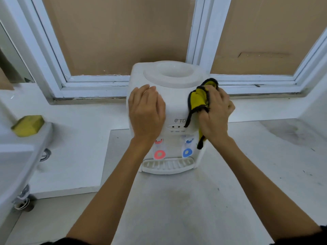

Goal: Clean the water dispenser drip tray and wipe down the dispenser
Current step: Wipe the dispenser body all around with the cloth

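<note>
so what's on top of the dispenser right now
The left hand lies flat on the dispenser, the right hand presses a yellow cloth there. No bottle sits on it; the surface under both hands is hidden.

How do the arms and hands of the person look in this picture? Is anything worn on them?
Both forearms are bare. The left hand and the right hand carry no gloves, and no rings, watch or bracelet can be seen. Only at the bottom edge of the picture a dark sleeve shows on the left arm, and another dark sleeve on the right arm.
</note>
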